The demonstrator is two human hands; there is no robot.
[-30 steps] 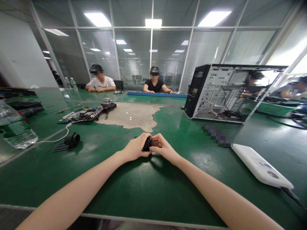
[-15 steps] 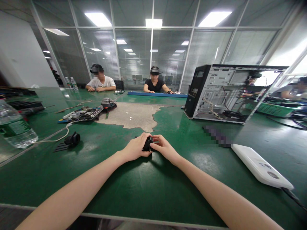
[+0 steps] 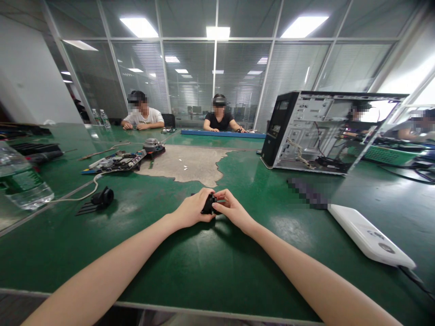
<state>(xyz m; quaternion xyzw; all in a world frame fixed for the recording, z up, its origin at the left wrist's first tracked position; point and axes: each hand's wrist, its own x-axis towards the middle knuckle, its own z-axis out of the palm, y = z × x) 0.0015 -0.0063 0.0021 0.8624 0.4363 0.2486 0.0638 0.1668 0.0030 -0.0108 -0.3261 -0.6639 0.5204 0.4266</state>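
My left hand (image 3: 194, 207) is wrapped round a small black part (image 3: 207, 206) just above the green table, in front of me. From the other side, my right hand (image 3: 233, 208) pinches the right end of that same part between thumb and fingers. Most of the part is hidden by my hands, so its exact kind does not show. To the left of my hands lies another black piece (image 3: 102, 197) with a round end and several flat prongs.
A circuit board (image 3: 118, 162) and a water bottle (image 3: 23, 181) are on the left. An open computer case (image 3: 306, 136) stands at the right, behind a white power bank (image 3: 370, 235) with a cable. Two people sit across the green table (image 3: 204, 271); others are at the far right.
The fingers of my right hand have shifted very slightly at the black part. Nothing else has visibly moved on the table.
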